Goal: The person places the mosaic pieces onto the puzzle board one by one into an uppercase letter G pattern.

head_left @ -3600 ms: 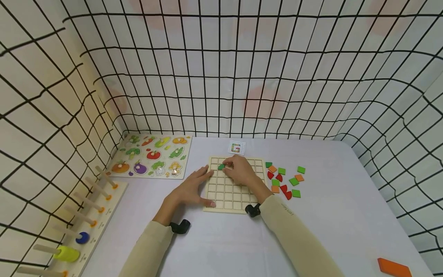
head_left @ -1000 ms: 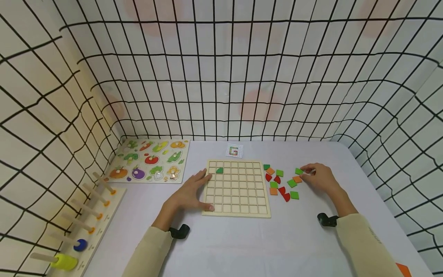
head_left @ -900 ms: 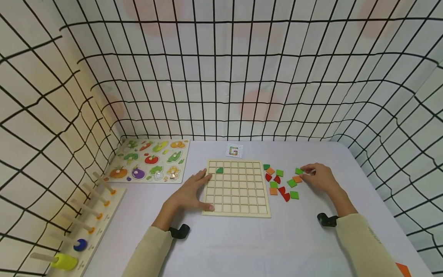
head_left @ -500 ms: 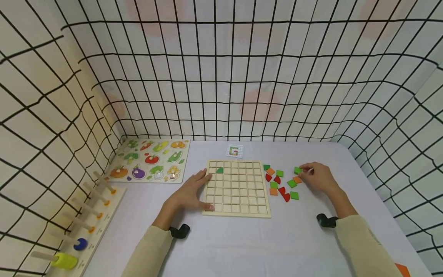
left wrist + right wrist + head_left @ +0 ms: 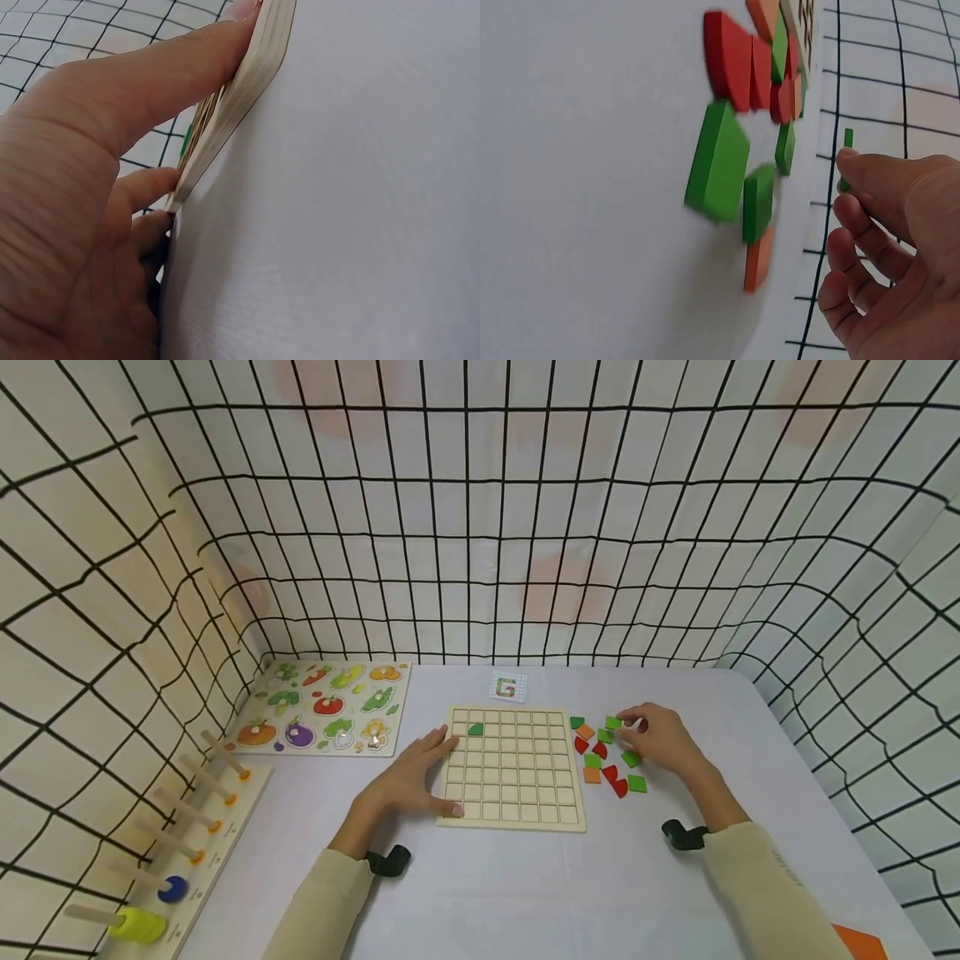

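Observation:
My left hand (image 5: 408, 777) rests against the left side of the wooden grid board (image 5: 510, 768); its fingers extend along the edge, and the thumb touches the near-left corner. One dark green rounded tile (image 5: 476, 729) sits in a cell near the board's top left. Beyond the board's right edge, my right hand (image 5: 663, 739) pinches a light green square tile (image 5: 612, 722) between thumb and fingertip. The right wrist view shows that pinched green tile (image 5: 848, 138) held clear of the table. Green, orange and red tiles (image 5: 619, 787) lie loose below it; the hand hides one orange tile (image 5: 758, 255) from the head view.
A small pattern card (image 5: 509, 687) lies behind the board. At the left are a vegetable puzzle (image 5: 352, 714) and a peg stand (image 5: 225, 831) with yellow rings (image 5: 141, 926). An orange block (image 5: 860, 942) lies at the near right. Black wire mesh (image 5: 467, 537) surrounds the table.
My right hand has left the board, taken a light green square tile from the far right of the loose tiles, and carried it leftward. The left hand stays at the board.

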A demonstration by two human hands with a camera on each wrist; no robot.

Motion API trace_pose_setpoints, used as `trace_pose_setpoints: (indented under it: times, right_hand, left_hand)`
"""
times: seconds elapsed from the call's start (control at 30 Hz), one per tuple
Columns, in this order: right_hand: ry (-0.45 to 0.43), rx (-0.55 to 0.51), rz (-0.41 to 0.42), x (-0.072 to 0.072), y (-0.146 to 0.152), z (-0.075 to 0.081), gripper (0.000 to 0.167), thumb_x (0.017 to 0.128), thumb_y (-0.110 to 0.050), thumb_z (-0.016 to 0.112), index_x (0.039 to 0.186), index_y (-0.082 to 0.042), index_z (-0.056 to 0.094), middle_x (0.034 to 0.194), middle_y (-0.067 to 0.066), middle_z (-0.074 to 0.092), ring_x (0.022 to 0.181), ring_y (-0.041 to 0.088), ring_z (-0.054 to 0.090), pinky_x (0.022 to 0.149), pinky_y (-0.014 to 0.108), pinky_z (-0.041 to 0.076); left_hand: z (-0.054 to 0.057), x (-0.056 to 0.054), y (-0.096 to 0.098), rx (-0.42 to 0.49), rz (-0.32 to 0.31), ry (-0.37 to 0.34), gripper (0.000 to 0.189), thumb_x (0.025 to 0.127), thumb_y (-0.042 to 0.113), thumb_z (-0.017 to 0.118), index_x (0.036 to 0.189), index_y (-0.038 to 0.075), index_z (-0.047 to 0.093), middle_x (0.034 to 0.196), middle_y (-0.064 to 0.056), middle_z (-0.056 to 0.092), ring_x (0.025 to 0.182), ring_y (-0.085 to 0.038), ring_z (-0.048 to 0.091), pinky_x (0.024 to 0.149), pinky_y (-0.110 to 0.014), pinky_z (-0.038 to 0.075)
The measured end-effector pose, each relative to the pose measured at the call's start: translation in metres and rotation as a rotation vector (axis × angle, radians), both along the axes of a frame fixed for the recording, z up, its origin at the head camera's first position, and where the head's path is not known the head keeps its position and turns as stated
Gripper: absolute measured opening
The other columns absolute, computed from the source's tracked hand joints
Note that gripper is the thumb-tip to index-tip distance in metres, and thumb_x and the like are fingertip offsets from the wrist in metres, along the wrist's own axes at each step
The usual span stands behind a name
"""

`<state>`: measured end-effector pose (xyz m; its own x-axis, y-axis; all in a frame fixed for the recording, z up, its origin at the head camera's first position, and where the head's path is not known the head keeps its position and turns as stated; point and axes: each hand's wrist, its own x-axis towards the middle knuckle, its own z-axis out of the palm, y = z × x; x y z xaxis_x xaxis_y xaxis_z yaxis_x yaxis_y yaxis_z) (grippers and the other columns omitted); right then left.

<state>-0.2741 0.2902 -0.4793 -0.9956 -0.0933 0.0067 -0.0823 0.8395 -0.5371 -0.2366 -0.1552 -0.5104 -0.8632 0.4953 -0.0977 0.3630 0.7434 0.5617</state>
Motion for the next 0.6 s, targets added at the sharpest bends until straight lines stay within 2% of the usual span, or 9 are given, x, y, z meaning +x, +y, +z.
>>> trace_pose_setpoints:
  times: [0.27,0.43,0.6]
  right_hand:
    - [0.010,-0.049,0.072,-0.002,-0.041,0.002,0.034,0.097,-0.025,0.072,0.127,-0.009,0.072,0.113,0.009,0.067,0.096,0.025,0.054,0.069,0.030,0.049]
    - [0.040,-0.111,0.163,-0.004,-0.064,0.002,0.031,0.097,-0.018,0.071,0.125,-0.005,0.072,0.111,0.010,0.068,0.092,0.022,0.056,0.067,0.029,0.050]
    - [0.050,-0.132,0.198,-0.006,-0.089,0.005,0.031,0.095,-0.018,0.072,0.123,-0.004,0.073,0.109,0.010,0.069,0.087,0.021,0.055,0.070,0.030,0.047]
  left_hand:
    - [0.001,0.002,0.000,0.012,0.003,0.002,0.116,0.069,0.062,0.088,0.163,0.022,0.034,0.175,-0.003,0.013,0.162,-0.031,0.010,0.129,-0.059,0.017]
    - [0.000,0.001,-0.001,0.016,0.002,-0.005,0.110,0.069,0.060,0.088,0.161,0.026,0.037,0.175,-0.001,0.011,0.162,-0.030,0.009,0.129,-0.060,0.016]
    - [-0.001,0.001,-0.001,0.016,-0.004,-0.004,0.107,0.071,0.060,0.086,0.161,0.027,0.038,0.175,-0.002,0.010,0.162,-0.030,0.008,0.129,-0.060,0.015]
